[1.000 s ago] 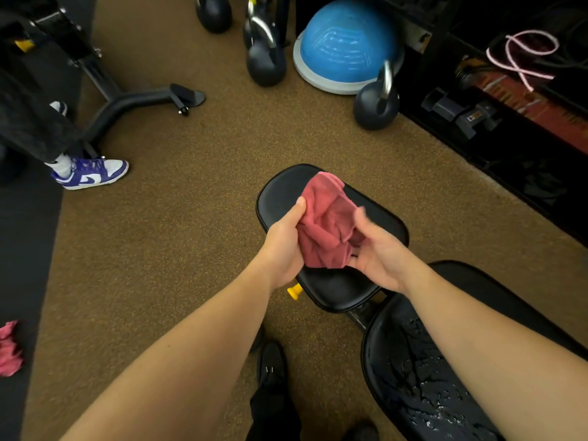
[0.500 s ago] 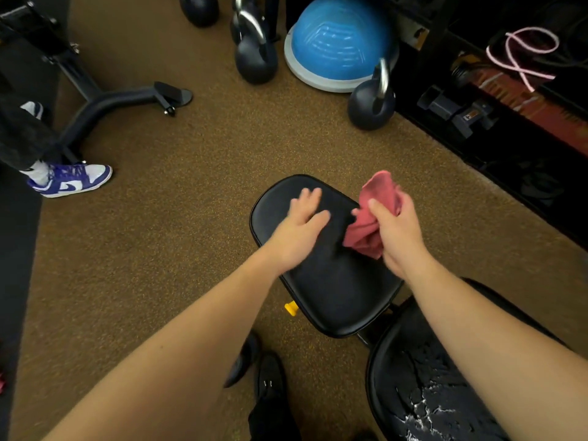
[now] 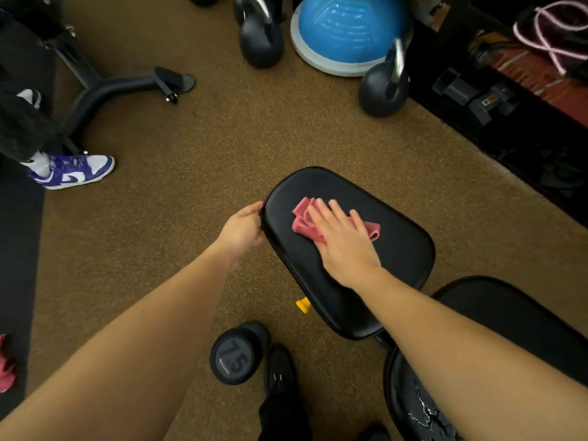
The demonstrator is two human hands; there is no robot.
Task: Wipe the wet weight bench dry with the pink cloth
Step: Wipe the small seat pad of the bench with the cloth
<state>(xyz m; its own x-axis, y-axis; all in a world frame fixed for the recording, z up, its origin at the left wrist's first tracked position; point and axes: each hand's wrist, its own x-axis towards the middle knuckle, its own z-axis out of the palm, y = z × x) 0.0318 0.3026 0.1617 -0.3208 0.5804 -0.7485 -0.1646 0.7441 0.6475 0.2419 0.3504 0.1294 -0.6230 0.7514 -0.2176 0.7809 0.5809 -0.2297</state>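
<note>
My right hand [image 3: 342, 240] lies flat, fingers straight, pressing the crumpled pink cloth [image 3: 304, 222] onto the black padded seat surface [image 3: 397, 249]. My left hand [image 3: 243, 232] curls around the pad's near edge. The glossy black back pad [image 3: 410, 405] below is beaded with water; I could miss it, or the bunched cloth may smear rather than dry.

I see the pink cloth [image 3: 302, 219] crumpled flat beneath my right hand's straight fingers [image 3: 321, 214], on the black padded seat pad [image 3: 391, 259] of the weight bench, left fingers [image 3: 254, 207] at its edge, water beads on the back pad [image 3: 423, 409] nearer me
</note>
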